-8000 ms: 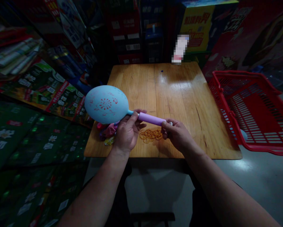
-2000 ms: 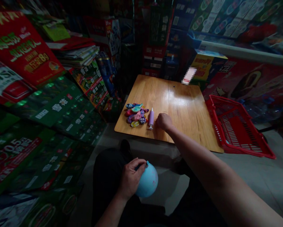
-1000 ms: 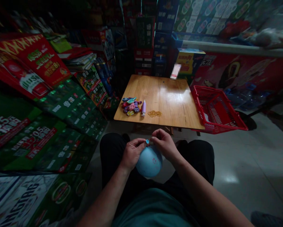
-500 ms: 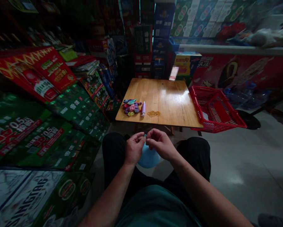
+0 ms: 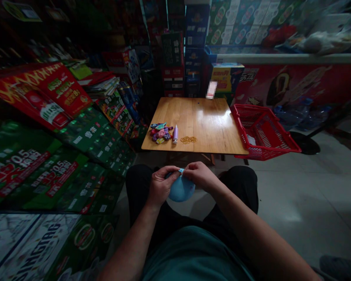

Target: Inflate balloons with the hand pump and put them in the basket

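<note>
A light blue inflated balloon [image 5: 181, 190] hangs between my knees, its neck upward. My left hand [image 5: 162, 182] pinches the neck from the left, thumb against fingers. From the right, my right hand [image 5: 200, 175] pinches at the same neck, its fingertips curled in close to the left ones. A bit of the blue mouth shows between the two hands. Whether a rubber band is on the neck is too small to tell. On the table ahead lie colourful deflated balloons [image 5: 160, 133], a purple tube-shaped pump [image 5: 175, 134] and a loose pile of yellow rubber bands [image 5: 189, 139].
The wooden table [image 5: 204, 128] stands just beyond my knees. A red shopping basket [image 5: 266, 132] is at its right side. Stacked green beer cartons [image 5: 31, 164] wall off the left. Behind the table are more boxes [image 5: 226, 76] and a red-fronted counter [image 5: 263, 84].
Both hands have drawn slightly apart at the neck, so its mouth shows more. The balloon has come up a little and more of it is visible. The camera view has shifted slightly.
</note>
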Demonstrator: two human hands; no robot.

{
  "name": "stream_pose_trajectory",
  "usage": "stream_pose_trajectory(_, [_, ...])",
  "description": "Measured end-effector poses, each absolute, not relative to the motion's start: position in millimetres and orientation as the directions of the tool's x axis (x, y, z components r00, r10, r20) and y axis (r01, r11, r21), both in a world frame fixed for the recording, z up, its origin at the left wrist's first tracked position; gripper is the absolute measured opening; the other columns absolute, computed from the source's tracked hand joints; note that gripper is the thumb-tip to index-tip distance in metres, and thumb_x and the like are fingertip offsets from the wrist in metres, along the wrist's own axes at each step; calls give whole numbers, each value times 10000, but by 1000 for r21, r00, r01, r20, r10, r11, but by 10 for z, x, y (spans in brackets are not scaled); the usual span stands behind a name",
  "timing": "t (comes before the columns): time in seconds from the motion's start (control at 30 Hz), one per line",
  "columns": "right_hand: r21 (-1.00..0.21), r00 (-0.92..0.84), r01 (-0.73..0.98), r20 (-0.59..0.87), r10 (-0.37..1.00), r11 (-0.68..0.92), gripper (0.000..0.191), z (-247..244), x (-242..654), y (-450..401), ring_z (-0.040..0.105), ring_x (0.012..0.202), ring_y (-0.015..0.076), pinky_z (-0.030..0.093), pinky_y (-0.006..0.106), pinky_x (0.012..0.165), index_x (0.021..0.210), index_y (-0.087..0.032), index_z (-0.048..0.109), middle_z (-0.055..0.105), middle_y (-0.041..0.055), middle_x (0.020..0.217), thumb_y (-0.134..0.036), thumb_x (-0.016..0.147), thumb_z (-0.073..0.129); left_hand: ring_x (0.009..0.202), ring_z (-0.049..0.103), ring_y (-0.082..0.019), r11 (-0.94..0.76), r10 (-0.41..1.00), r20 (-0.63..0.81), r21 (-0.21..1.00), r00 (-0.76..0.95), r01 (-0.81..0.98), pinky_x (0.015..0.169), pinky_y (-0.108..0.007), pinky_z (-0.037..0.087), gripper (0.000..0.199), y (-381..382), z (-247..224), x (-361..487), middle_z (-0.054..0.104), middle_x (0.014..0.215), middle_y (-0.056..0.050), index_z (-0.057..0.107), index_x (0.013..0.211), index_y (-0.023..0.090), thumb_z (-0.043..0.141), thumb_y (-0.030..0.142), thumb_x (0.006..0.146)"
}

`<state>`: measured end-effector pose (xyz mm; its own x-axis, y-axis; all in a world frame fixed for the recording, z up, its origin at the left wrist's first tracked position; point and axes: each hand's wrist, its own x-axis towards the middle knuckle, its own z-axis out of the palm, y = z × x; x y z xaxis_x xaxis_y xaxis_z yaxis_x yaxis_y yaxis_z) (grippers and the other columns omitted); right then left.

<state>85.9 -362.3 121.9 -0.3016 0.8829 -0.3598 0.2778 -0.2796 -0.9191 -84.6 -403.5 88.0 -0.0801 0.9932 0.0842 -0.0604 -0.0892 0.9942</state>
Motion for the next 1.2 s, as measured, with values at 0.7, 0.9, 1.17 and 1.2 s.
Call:
stream_pose_trajectory(0.7, [-834,-468,-87,-449,761,-545,94,1015,882,-3654,377,433,64,193,222,416,699,-150,633,534,-31,543,-231,663,664,846,647,-170,-77,979,45,984,197,161,796,-264,478,72,-4044,979,-898,708,871,-30,706,888,170,672,204,835])
stream_pose_trajectory(0.9, [-948,-392,88,-315,865,-305,121,1022,810,-3694,383,480,82,253,232,478,702,-157,667,513,-43,527,-275,706,690,776,655,-177,-43,992,10,960,122,276,672,-247,468,221,-3998,924,-856,701,827,-13,687,968,191,683,141,752])
stream_pose_trajectory(1.17, [-984,-233,59,-178,956,-169,171,1075,659,-3846,406,539,101,279,235,505,642,-179,579,480,-40,567,-293,751,643,780,689,-182,180,984,-174,966,48,-184,719,-262,508,232,-3923,784,-909,760,868,-45,749,906,168,836,265,714])
stream_pose_trajectory(1.2, [-971,-236,-22,-225,945,-237,167,1063,667,-3852,370,513,94,254,235,486,641,-181,566,454,-49,551,-291,739,644,754,686,-167,226,974,-219,938,59,-263,715,-256,510,258,-3922,775,-933,755,842,-38,739,887,165,867,255,681])
